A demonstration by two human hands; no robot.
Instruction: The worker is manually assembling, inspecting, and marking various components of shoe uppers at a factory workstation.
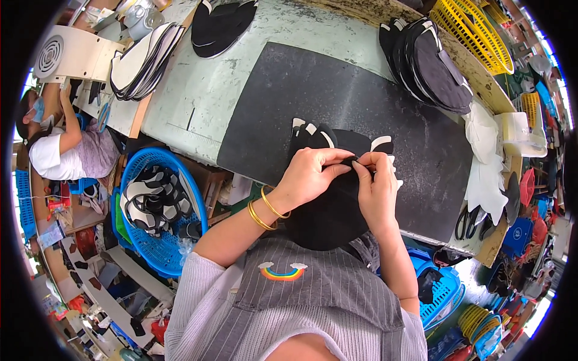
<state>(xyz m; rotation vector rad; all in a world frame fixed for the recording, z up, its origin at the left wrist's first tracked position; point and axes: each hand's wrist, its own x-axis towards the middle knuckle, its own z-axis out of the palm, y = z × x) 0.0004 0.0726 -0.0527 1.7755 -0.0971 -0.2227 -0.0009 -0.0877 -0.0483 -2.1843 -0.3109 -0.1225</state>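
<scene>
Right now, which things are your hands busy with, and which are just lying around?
In use:
- left hand and right hand, both pinching the black fabric piece
- black mat under it

Lying about:
- scissors
- yellow basket
- blue basket of cut pieces
- stack of dark pieces

pale green worktable (198, 90) with dark mat (289, 102), blue basket (174, 253) below left, yellow basket (472, 33) far right, cluttered floor, bright daylight

A blue basket (158, 240) of cut pieces sits lower left, a yellow basket (475, 36) upper right, perhaps scissors (468, 224) near the table edge.
</scene>
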